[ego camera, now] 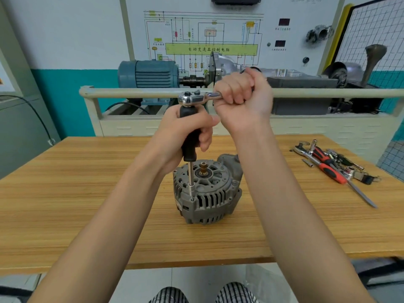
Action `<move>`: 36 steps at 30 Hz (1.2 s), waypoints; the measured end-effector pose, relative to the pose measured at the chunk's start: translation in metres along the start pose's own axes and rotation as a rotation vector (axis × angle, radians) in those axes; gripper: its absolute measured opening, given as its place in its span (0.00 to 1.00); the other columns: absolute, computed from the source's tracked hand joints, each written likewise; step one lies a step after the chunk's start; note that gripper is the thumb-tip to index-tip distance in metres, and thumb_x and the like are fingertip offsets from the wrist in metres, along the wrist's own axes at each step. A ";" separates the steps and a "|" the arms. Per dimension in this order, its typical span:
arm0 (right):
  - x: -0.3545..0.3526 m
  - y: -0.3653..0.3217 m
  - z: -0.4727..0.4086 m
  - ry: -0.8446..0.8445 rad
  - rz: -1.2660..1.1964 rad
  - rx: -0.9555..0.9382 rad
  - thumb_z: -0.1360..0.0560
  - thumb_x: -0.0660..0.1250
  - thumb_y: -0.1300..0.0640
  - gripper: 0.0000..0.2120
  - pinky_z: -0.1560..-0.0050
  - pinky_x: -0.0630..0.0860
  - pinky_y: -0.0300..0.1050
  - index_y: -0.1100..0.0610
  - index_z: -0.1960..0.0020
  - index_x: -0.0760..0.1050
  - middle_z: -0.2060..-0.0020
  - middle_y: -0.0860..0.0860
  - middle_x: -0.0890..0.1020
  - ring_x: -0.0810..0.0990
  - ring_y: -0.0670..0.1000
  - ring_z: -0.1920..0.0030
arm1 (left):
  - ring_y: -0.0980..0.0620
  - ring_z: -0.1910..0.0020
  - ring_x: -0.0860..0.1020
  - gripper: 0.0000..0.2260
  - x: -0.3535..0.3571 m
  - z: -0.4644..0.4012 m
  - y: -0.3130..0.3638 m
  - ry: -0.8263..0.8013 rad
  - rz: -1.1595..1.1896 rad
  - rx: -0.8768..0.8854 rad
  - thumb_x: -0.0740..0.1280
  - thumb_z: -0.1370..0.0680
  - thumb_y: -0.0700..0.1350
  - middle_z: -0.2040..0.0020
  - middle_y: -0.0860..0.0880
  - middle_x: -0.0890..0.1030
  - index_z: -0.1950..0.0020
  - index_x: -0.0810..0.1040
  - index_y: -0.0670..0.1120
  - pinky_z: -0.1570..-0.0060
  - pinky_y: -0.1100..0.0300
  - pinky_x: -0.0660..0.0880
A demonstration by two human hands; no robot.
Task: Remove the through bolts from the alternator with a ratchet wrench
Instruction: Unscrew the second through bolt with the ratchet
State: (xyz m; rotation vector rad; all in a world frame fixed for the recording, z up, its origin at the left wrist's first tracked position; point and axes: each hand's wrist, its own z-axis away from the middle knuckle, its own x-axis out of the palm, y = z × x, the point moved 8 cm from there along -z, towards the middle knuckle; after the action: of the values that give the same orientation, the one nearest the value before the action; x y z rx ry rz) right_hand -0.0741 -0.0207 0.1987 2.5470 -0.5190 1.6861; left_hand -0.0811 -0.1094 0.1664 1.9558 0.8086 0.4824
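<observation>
The alternator (207,191) stands unclamped at the middle of the wooden table (87,193). The left hand (188,130) wraps the black driver handle (191,138), its shaft on one through bolt (192,199) at the housing's 9 o'clock; the right hand (240,95) grips the ratchet wrench (192,99). A hard pull could tip the alternator or cam the tip off. One alternator, one ratchet in use; loose tools (332,165) at 3 o'clock, too heaped to count.

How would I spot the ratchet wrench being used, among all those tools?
Start at the grey alternator on the wooden table. A black-handled driver, gripped by the left hand, rises from it. The ratchet wrench caps it, the only tool held aloft, in the right hand.
</observation>
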 end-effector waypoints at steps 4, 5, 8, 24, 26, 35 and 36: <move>-0.004 0.013 -0.012 0.050 -0.041 0.123 0.19 0.50 0.56 0.30 0.83 0.54 0.37 0.56 0.80 0.58 0.86 0.48 0.58 0.56 0.47 0.87 | 0.55 0.83 0.59 0.19 0.004 -0.003 -0.002 0.017 0.092 -0.034 0.65 0.29 0.38 0.81 0.53 0.62 0.78 0.65 0.50 0.78 0.66 0.58; -0.005 0.010 -0.010 0.069 -0.019 0.083 0.19 0.50 0.56 0.28 0.83 0.54 0.37 0.56 0.79 0.59 0.85 0.48 0.57 0.56 0.47 0.86 | 0.56 0.83 0.56 0.21 0.001 -0.003 -0.004 0.052 0.107 -0.052 0.65 0.28 0.38 0.81 0.54 0.60 0.78 0.63 0.51 0.79 0.67 0.55; 0.002 -0.003 0.009 0.036 0.129 -0.146 0.19 0.51 0.59 0.21 0.80 0.57 0.37 0.54 0.71 0.57 0.83 0.47 0.58 0.56 0.46 0.83 | 0.56 0.83 0.54 0.24 -0.010 -0.004 -0.007 0.228 0.075 -0.056 0.63 0.24 0.34 0.81 0.54 0.59 0.76 0.60 0.51 0.78 0.68 0.54; 0.003 -0.010 0.006 0.014 0.110 -0.125 0.20 0.51 0.59 0.24 0.80 0.55 0.36 0.55 0.76 0.59 0.84 0.47 0.58 0.56 0.46 0.84 | 0.52 0.80 0.62 0.15 -0.003 -0.006 -0.005 0.066 0.076 -0.043 0.67 0.31 0.38 0.78 0.50 0.65 0.75 0.67 0.47 0.76 0.64 0.61; -0.006 -0.002 -0.007 0.067 0.025 0.007 0.20 0.51 0.59 0.27 0.81 0.54 0.35 0.55 0.79 0.59 0.85 0.47 0.58 0.56 0.47 0.85 | 0.54 0.82 0.60 0.16 0.002 -0.005 -0.006 0.030 0.104 -0.064 0.67 0.30 0.40 0.80 0.51 0.63 0.75 0.65 0.47 0.78 0.66 0.59; 0.012 -0.010 0.022 -0.059 0.150 -0.234 0.19 0.51 0.60 0.23 0.79 0.55 0.38 0.55 0.74 0.59 0.83 0.47 0.58 0.55 0.46 0.82 | 0.55 0.81 0.54 0.21 -0.011 0.001 -0.005 0.356 0.013 -0.030 0.62 0.25 0.32 0.79 0.53 0.59 0.73 0.60 0.49 0.78 0.68 0.53; 0.019 -0.012 0.035 -0.114 0.227 -0.331 0.19 0.51 0.60 0.23 0.77 0.56 0.39 0.55 0.73 0.58 0.83 0.47 0.58 0.56 0.47 0.81 | 0.55 0.81 0.54 0.20 -0.012 0.003 -0.005 0.393 -0.001 -0.014 0.62 0.25 0.32 0.79 0.53 0.59 0.72 0.60 0.48 0.78 0.68 0.54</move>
State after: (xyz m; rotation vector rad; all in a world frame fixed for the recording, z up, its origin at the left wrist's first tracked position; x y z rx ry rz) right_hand -0.0326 -0.0221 0.2032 2.4221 -1.0346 1.3738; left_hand -0.0892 -0.1176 0.1610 1.8720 1.0457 0.8871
